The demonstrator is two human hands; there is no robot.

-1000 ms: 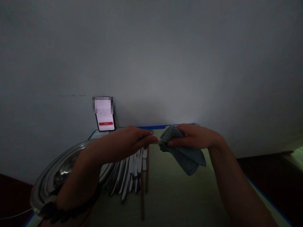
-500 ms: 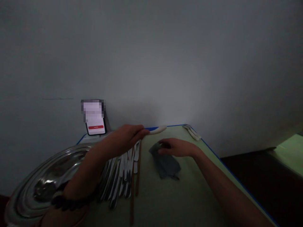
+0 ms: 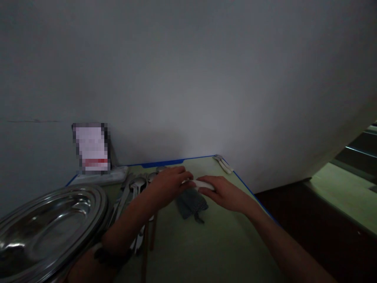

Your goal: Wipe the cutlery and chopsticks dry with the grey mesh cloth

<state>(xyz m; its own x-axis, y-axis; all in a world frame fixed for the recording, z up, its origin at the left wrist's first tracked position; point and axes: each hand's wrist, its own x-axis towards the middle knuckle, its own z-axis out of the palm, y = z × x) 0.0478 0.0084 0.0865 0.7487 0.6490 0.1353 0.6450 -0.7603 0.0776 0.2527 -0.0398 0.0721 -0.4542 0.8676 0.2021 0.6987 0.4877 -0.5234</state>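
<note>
Over the middle of the table, both hands grip one piece of cutlery with a white handle [image 3: 203,184]. My left hand [image 3: 167,186] is closed around its left end and hides the metal part, so its kind cannot be made out. My right hand [image 3: 228,191] pinches the handle from the right. A dark grey cloth [image 3: 191,203] hangs or lies just below the fingers; whether a finger holds it is unclear. Beneath my left forearm lie several metal spoons [image 3: 138,182] and knives, partly hidden. White-handled cutlery [image 3: 224,165] with metal ends rests at the far right corner.
A large oval metal tray [image 3: 97,196] stands at the left. Behind it, a phone [image 3: 92,145] leans on the wall above a pale slab [image 3: 101,177]. Brown chopsticks [image 3: 153,232] lie beside the cutlery. The green table [image 3: 224,243] has a blue edge.
My right hand has moved from the cloth to the white handle. My left hand has brought that piece lower, over the cloth. The view has shifted right.
</note>
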